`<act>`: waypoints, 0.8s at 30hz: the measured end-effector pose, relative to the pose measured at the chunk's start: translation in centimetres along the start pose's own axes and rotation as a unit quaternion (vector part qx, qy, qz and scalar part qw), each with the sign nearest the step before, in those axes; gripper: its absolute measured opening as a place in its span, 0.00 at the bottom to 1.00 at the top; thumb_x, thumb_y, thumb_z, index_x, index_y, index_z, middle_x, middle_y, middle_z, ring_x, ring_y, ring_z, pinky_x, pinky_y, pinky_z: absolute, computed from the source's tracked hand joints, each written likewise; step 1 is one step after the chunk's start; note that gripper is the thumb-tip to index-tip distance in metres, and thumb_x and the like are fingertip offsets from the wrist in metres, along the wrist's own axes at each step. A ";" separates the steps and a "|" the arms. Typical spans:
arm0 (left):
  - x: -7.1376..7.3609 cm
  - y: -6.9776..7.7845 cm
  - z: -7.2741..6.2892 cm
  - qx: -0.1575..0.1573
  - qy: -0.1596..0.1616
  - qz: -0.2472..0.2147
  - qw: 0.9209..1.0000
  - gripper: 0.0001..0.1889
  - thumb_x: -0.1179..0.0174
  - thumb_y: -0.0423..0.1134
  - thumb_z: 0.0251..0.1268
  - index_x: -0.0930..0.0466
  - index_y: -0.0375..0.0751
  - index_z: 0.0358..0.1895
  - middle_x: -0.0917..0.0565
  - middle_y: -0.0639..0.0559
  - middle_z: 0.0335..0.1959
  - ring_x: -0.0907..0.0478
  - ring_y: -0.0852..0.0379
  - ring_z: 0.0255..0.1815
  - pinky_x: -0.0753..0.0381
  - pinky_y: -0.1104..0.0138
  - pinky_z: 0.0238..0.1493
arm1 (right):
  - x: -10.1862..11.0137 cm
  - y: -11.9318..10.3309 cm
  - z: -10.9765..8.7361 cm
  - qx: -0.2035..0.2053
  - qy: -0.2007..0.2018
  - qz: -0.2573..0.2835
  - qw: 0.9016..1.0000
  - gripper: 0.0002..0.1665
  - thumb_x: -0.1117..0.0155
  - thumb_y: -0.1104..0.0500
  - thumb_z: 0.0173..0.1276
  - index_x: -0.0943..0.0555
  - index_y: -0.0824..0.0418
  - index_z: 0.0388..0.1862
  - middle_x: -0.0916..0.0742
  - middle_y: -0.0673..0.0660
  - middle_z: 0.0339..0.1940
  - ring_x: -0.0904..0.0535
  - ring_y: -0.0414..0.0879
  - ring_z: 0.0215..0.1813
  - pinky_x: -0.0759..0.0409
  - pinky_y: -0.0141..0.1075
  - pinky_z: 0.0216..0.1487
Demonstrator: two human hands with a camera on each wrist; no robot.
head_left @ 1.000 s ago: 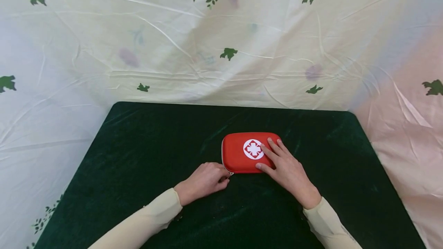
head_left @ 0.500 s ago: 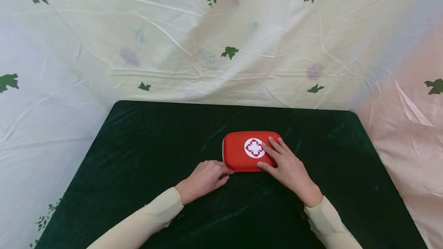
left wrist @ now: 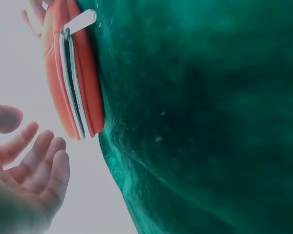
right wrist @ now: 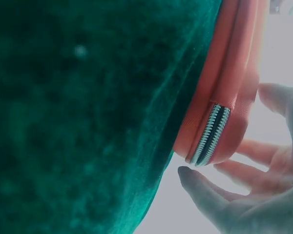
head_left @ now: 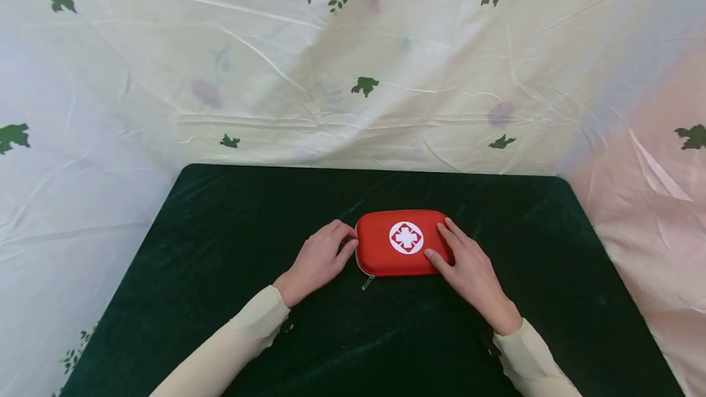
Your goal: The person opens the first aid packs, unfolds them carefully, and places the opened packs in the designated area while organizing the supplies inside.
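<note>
A red zip case (head_left: 380,256) with a white cross emblem lies flat on the dark green cloth. At its left end my left hand (head_left: 317,259) holds nothing, with relaxed fingers right by the edge. The metal zipper pull (head_left: 368,282) sticks out from the front left corner. In the left wrist view the zipper teeth (left wrist: 72,83) are parted along that end. My right hand (head_left: 473,271) rests at the right end, thumb on the lid and fingers extended along the corner. More parted zipper teeth (right wrist: 211,134) show there in the right wrist view.
The green velvet cloth (head_left: 220,250) covers a table with rounded back corners. Behind and on both sides hangs a pale curtain (head_left: 265,72) with green leaf prints, pinkish at the right.
My left hand has let go of the zipper pull at the front left corner and moved up along the left end. The right hand has slid slightly right, off the emblem.
</note>
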State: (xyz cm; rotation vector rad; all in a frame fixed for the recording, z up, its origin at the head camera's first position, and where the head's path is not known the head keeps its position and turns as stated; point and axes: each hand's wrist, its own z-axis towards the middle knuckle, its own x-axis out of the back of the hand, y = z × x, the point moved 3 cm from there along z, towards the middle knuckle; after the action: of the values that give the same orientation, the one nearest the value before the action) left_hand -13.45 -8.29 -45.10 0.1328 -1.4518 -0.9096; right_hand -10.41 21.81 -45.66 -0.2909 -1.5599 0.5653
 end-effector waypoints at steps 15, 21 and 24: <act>-1.7 -0.5 4.4 0.030 -0.079 -0.059 0.995 0.34 0.43 0.52 0.78 0.38 0.40 0.79 0.35 0.44 0.79 0.35 0.45 0.76 0.32 0.49 0.74 | -0.2 0.6 -0.8 -0.060 -0.012 0.030 0.998 0.49 0.43 0.35 0.76 0.44 0.58 0.85 0.37 0.69 0.81 0.36 0.69 0.75 0.32 0.71 0.65; -2.4 -1.7 4.8 0.028 -0.095 -0.070 0.993 0.34 0.42 0.52 0.77 0.36 0.40 0.78 0.29 0.42 0.74 0.27 0.46 0.69 0.27 0.50 0.71 | 0.0 0.6 -0.8 -0.080 -0.016 0.045 0.996 0.52 0.41 0.36 0.76 0.47 0.61 0.85 0.35 0.71 0.78 0.32 0.68 0.70 0.28 0.67 0.64; -2.8 -2.5 4.9 0.017 -0.092 -0.084 0.992 0.33 0.41 0.52 0.77 0.34 0.38 0.77 0.26 0.41 0.71 0.24 0.47 0.64 0.24 0.52 0.67 | 0.2 0.6 -0.6 -0.086 -0.014 0.057 0.995 0.52 0.39 0.37 0.76 0.46 0.63 0.84 0.33 0.72 0.77 0.30 0.67 0.69 0.26 0.66 0.63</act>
State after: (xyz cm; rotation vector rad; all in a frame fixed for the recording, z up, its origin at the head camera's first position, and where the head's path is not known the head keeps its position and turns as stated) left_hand -18.53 -6.16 -47.91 0.2038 -1.6472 -1.0567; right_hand -9.92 22.49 -45.77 -0.5067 -1.6293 0.5258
